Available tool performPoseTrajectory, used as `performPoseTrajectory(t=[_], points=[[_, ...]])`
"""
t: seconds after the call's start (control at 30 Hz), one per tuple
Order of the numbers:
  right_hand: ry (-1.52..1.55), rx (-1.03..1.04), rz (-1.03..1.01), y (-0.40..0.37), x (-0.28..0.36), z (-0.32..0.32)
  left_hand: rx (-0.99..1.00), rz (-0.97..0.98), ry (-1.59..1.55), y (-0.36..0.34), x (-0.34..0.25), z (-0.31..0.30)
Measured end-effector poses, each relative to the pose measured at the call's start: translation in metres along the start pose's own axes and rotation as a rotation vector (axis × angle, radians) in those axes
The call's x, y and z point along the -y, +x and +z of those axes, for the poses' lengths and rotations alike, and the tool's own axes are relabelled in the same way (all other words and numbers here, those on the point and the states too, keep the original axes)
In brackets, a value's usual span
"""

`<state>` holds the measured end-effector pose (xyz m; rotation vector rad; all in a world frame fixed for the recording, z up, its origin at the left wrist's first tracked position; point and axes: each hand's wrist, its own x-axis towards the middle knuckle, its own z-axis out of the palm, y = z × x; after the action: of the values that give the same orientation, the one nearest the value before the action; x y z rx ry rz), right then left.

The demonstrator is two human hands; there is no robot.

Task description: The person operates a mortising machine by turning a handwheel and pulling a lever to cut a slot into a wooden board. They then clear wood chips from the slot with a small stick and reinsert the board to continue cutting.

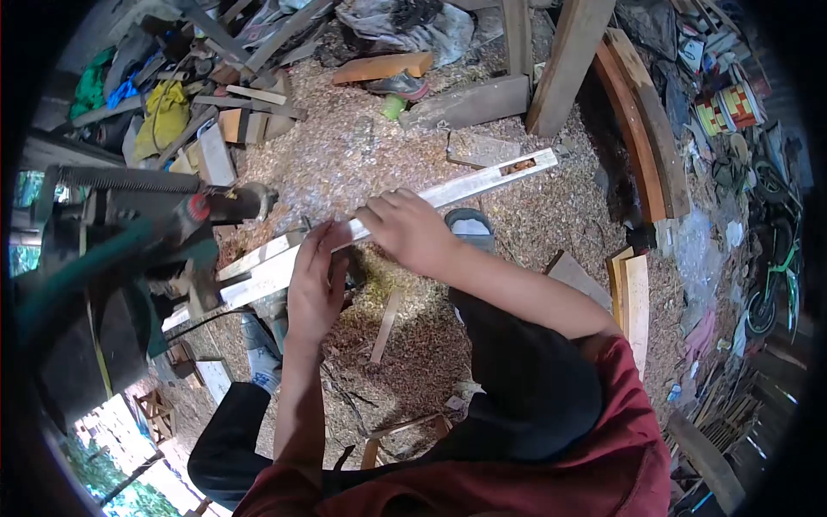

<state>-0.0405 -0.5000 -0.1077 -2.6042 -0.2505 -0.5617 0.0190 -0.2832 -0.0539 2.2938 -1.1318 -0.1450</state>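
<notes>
A long pale wooden batten point(465, 187) slants across in front of me, with a cut slot near its far right end. My right hand point(412, 231) is closed over the batten near its middle. Just to the left, my left hand point(314, 289) grips the same piece, fingers over its top and thumb on the near side. Beside its left part lies another pale wooden strip point(257, 258). The batten's left end reaches a dark machine point(121, 258) with a red knob point(197, 207). Whether my fingertips hold anything small is hidden.
Wood shavings cover the ground. A dark container point(471, 226) with pale contents stands behind my right forearm. Wooden posts point(568, 69) and curved boards point(633, 129) stand ahead on the right. Offcuts point(245, 127) and a yellow cloth point(161, 121) lie far left.
</notes>
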Motion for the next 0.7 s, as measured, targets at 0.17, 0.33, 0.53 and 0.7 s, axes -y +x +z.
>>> performPoseTrajectory(t=[0.17, 0.33, 0.53, 0.7], points=[[-0.051, 0.015, -0.031, -0.003, -0.002, 0.002, -0.041, -0.014, 0.033, 0.010, 0.006, 0.010], [-0.017, 0.051, -0.033, -0.003, -0.002, -0.002, -0.046, -0.104, 0.046, 0.017, 0.001, 0.012], [-0.010, 0.008, -0.036, -0.007, -0.003, 0.001, -0.085, -0.084, 0.045, 0.015, 0.001, 0.018], [-0.017, -0.019, -0.037, -0.011, -0.004, 0.006, -0.098, -0.076, 0.061, 0.013, 0.003, 0.024]])
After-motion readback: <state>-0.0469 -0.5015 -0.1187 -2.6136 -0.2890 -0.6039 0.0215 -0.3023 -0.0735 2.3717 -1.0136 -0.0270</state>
